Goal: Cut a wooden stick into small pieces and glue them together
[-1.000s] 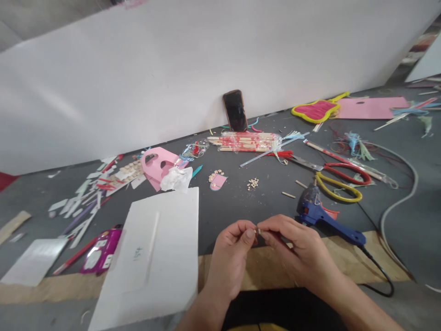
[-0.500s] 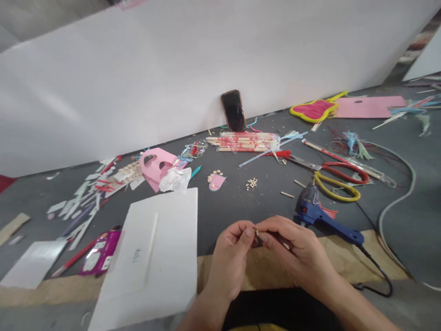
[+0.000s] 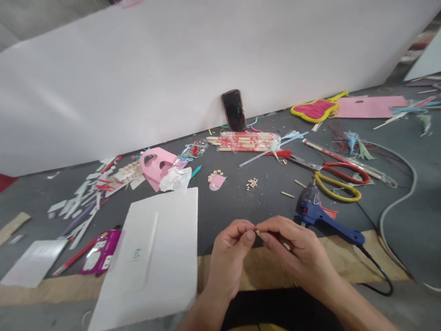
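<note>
Fingertips of my left hand (image 3: 230, 257) and my right hand (image 3: 298, 250) meet at the table's front edge. Between them they pinch a tiny beige wooden piece (image 3: 257, 232), too small to make out fully. Both hands are closed, and my right hand's lower fingers are partly hidden. Ahead of them lies a small heap of wooden bits (image 3: 251, 184). To its left is a pink heart-like cutout (image 3: 217, 182) with round beige pieces along its upper edge. A blue glue gun (image 3: 320, 216) rests to the right of my right hand.
Red-and-yellow-handled scissors (image 3: 339, 184) lie behind the glue gun. A phone (image 3: 234, 110) leans on the white panel behind bundled sticks (image 3: 244, 141). At left are a white board (image 3: 172, 257), a purple packet (image 3: 101, 250), a pink cutout (image 3: 156, 165) and scattered scraps.
Both hands stay nearly in place, with slight finger movement around the small piece. The things on the table have not moved.
</note>
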The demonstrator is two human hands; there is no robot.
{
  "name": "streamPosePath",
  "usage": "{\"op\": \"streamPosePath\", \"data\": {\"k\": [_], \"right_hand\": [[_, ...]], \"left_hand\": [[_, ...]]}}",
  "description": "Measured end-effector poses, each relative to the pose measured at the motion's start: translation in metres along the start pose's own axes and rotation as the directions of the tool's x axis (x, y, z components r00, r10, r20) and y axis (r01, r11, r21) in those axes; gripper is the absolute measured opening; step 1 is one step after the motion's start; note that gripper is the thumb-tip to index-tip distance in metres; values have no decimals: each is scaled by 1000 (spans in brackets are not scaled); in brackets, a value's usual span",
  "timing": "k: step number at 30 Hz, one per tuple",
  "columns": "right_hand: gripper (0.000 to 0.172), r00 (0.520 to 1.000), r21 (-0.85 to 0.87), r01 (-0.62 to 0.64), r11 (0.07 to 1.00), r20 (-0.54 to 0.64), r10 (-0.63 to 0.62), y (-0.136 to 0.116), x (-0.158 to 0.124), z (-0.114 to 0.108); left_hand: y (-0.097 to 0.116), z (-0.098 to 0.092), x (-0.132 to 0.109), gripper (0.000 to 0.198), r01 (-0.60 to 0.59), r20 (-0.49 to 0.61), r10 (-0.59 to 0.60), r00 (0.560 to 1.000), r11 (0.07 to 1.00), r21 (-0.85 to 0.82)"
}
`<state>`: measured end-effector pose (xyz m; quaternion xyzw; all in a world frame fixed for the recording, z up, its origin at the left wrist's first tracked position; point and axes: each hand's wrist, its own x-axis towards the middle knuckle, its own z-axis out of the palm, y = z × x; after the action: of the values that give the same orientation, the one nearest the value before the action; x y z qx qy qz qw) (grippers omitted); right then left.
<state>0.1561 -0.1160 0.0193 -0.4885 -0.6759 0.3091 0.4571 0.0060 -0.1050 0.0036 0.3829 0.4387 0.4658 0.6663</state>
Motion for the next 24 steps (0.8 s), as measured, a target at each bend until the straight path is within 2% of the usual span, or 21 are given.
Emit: {"op": "streamPosePath", "data": {"k": [7, 12, 24], "right_hand": [[15, 1000, 11, -22, 1000, 11, 22, 0, -1, -1], [18, 1000, 20, -19, 1000, 10, 19, 0, -2, -2], [14, 999, 24, -32, 999, 39, 31, 1, -2, 0]], "left_hand": [[2, 2, -1, 11, 33, -6, -33, 999, 997, -69], [2, 2, 0, 11, 3, 6, -3, 1000, 1000, -19], [3, -2, 0, 10, -20, 40, 19, 999, 999, 29]]}}
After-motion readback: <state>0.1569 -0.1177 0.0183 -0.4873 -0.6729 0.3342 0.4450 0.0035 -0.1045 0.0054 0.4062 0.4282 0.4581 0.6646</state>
